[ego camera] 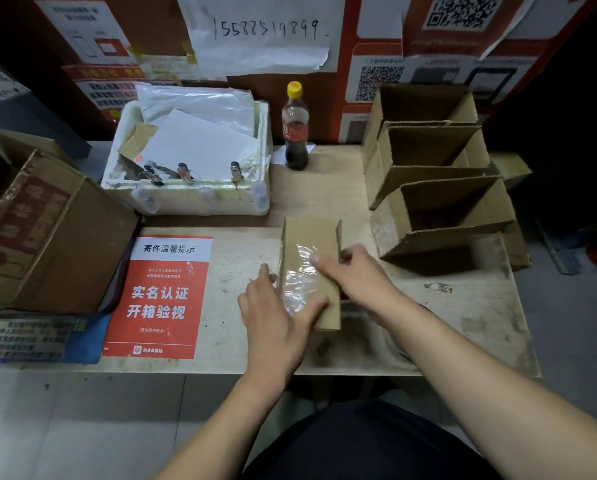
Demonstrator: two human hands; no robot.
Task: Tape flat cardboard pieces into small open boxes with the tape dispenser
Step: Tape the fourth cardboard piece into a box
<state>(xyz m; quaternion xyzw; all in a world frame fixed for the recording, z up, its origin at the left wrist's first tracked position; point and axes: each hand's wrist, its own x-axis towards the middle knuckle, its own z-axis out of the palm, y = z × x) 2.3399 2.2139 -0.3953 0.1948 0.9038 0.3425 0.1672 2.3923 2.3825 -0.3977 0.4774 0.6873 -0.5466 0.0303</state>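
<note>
A small cardboard box [311, 271] sits near the middle of the table [463, 306], its top face covered by a shiny strip of clear tape [299, 282]. The left hand [276, 317] rests at the box's seven o'clock, fingers stretched almost straight along its left side while the thumb presses flat on the tape near the close end. The right hand [352, 275] comes in from four o'clock, the thumb laid on the tape and the other fingers curled round the box's right edge, gripping it.

At two o'clock from the box, three open cardboard boxes [439, 199] stand nested in a row. At twelve o'clock stands a cola bottle [295, 128] with a yellow cap. At eleven o'clock a white foam box [193, 199] holds papers, with metal clips on its near rim. At nine o'clock a red and white notice [162, 296] lies flat on the table, and beyond it sits a large brown carton [47, 244].
</note>
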